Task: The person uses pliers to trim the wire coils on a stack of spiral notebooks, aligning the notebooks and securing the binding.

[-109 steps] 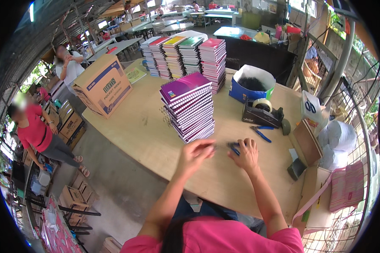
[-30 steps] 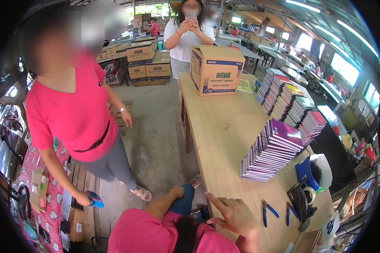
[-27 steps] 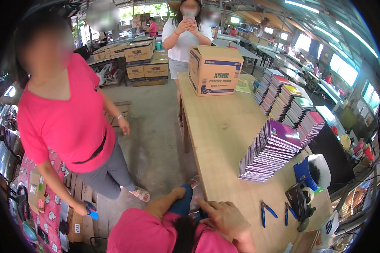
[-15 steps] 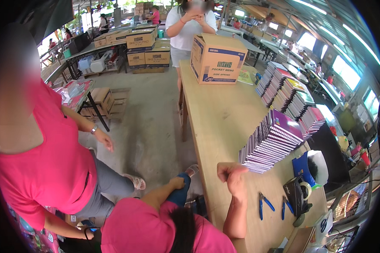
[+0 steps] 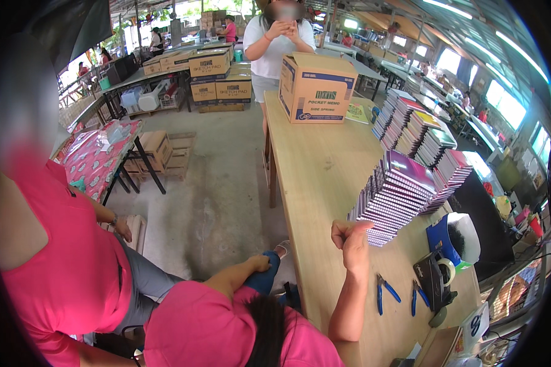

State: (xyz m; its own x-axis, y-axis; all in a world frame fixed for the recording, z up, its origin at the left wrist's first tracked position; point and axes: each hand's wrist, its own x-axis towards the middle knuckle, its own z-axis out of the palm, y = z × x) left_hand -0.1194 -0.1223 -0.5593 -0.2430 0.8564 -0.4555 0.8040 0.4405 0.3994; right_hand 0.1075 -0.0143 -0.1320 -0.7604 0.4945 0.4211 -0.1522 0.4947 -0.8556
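I am seated at the corner of a wooden table (image 5: 321, 162). My right hand (image 5: 352, 237) is raised above it on an upright forearm, fingers curled into a loose fist with nothing visible in them. Just behind it rises a tall stack of purple spiral-bound notebooks (image 5: 404, 183). My left hand (image 5: 261, 263) rests closed on my jeans-clad knee (image 5: 268, 276), away from the tabletop. To the right of my right forearm lie two pairs of blue-handled cutting pliers, one pair (image 5: 381, 295) nearer and the other pair (image 5: 419, 296) beside a black tape dispenser (image 5: 431, 280).
A co-worker in a pink top (image 5: 73, 257) stands close on my left. Another person in white (image 5: 281, 49) stands behind a cardboard box (image 5: 318, 88) at the table's far end. More notebook stacks (image 5: 416, 131) and a blue box (image 5: 450, 241) line the right side.
The view has shifted slightly. My right hand is a little higher and farther right, still curled. The co-worker on the left has shifted lower and left. My left hand stays on the knee.
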